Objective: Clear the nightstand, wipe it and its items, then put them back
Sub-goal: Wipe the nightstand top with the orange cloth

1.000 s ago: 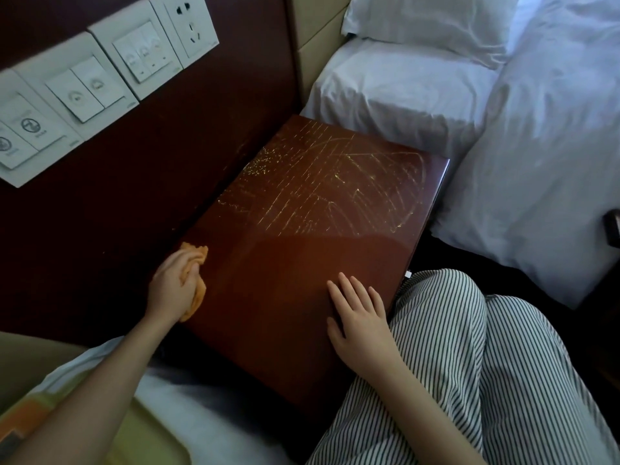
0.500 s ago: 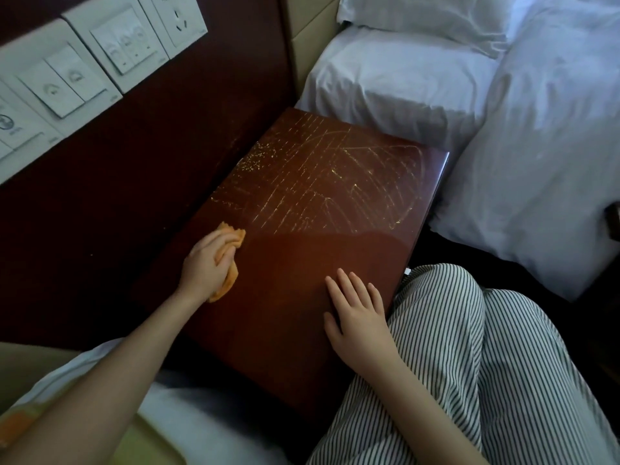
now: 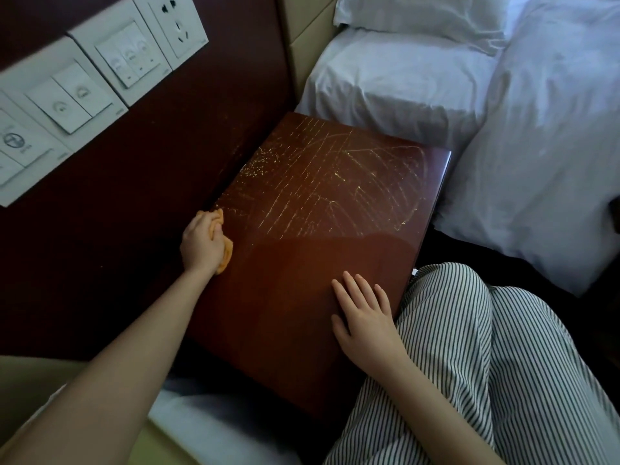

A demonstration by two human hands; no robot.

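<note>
At the wall-side edge of the top, the fingers (image 3: 212,229) of the left hand (image 3: 201,245) are curled round a crumpled orange cloth (image 3: 228,255). The cloth is pressed onto the glossy reddish-brown wooden nightstand top (image 3: 302,297). The fingers (image 3: 359,288) of the right hand (image 3: 364,318) are laid straight and flat on the near right part of the top. Nothing is grasped by them, and the top appears to be steadied.

Change noted: against a second ago, the cloth is found farther along the wall-side edge. It is now touching the near limit of the pale yellowish streaks (image 3: 335,196) that cover the far half. The right hand is found where it was. The framing is slightly shifted, so travel is judged against the streaks.

A dark maroon wall panel (image 3: 117,246) with white switch plates (image 3: 80,95) is seen just beside the left hand. A white-sheeted bed (image 3: 385,78) is seen beyond the far edge.

Judgement: clearing is taken as done, since only hands and cloth rest on the top. Wiping of the top is in hand, and the streaked half is not yet covered. Whether the streaks are residue or scratches cannot be told. The items are not in view.
</note>
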